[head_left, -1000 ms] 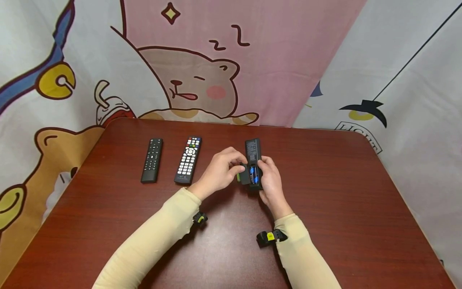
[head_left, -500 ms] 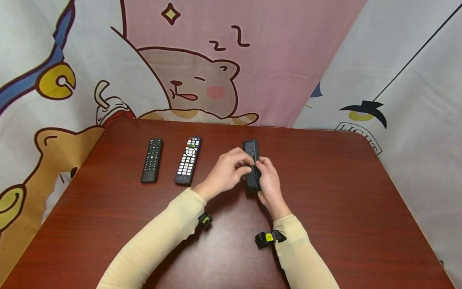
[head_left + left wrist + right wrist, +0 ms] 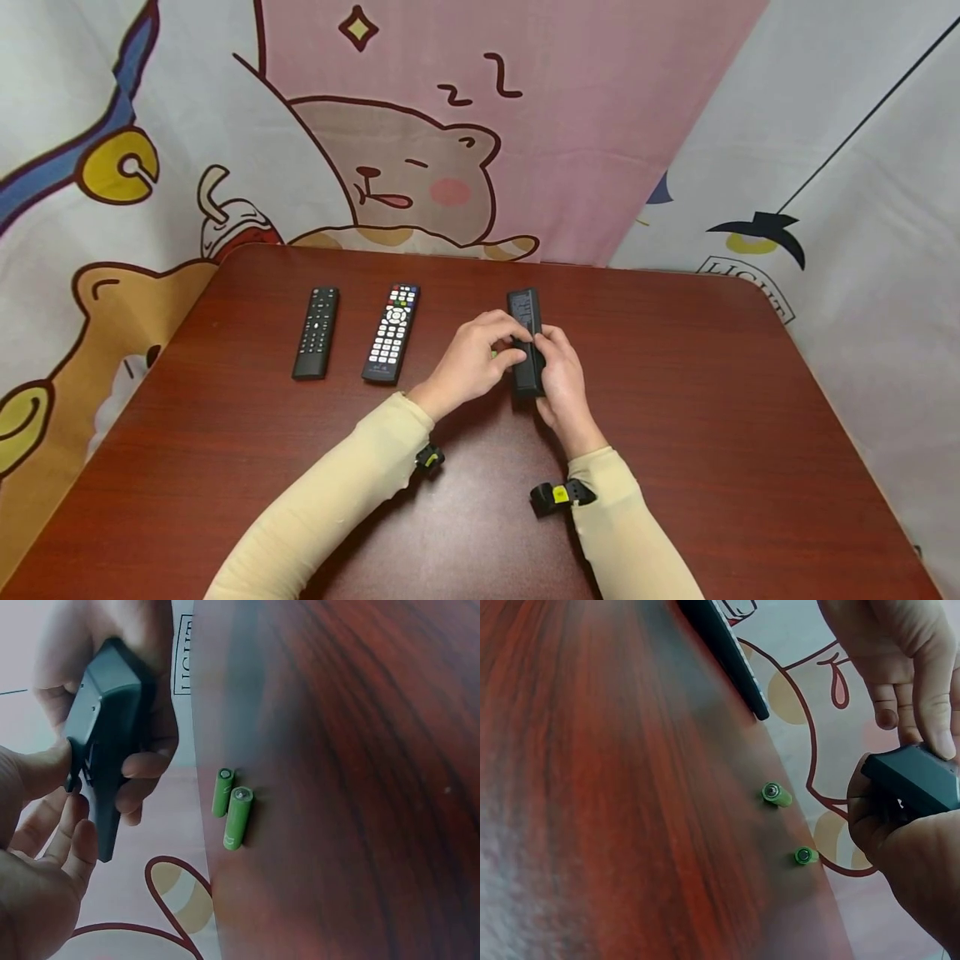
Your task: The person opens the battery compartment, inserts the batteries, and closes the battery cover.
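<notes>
My right hand grips a black remote control with its back turned up. From the other side my left hand reaches in, thumb and fingertips pinching the edge of the battery cover, which sits over the compartment. The batteries inside are hidden. In the right wrist view the remote's end pokes out from the right hand's curled fingers, and the left hand's fingertips rest at its upper side. Two green batteries lie on the table below the hands; the left hand mostly covers them in the head view.
To the left of the hands lie a black remote with white keys and, further left, a slimmer black remote. The brown wooden table backs onto a cartoon-printed curtain.
The left hand has moved right and brought the cover over the compartment, where two blue batteries showed earlier. Over the last half second both hands have barely shifted.
</notes>
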`<state>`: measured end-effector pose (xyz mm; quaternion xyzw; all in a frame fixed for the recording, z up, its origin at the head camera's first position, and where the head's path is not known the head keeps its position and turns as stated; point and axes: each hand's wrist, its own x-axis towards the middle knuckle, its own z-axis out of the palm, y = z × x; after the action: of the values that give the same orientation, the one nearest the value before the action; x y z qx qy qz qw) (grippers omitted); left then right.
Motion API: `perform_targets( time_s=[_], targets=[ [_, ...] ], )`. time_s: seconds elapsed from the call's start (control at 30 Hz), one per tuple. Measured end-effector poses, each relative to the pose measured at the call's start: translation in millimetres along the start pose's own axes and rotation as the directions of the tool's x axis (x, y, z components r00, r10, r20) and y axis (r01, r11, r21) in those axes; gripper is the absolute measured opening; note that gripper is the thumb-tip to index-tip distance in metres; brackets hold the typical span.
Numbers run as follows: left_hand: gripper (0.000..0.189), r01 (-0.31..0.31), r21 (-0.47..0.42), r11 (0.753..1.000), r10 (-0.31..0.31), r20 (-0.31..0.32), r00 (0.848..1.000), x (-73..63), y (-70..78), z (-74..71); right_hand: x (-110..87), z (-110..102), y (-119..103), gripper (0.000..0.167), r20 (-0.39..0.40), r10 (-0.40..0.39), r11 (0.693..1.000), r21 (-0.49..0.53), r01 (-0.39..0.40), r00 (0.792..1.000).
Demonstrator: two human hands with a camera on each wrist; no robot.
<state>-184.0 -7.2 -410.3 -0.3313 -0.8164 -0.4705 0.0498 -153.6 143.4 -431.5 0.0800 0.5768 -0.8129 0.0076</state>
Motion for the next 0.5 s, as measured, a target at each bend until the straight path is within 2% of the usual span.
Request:
perform_targets(
  time_s=[0.5],
  targets=[
    [0.023, -0.019, 0.020, 1.000, 0.020, -0.044, 0.999, -3.3, 1.6, 6.2, -1.8, -0.5, -4.8, 0.028, -0.006, 0.006, 1.000, -0.006, -0.006, 1.000]
  ],
)
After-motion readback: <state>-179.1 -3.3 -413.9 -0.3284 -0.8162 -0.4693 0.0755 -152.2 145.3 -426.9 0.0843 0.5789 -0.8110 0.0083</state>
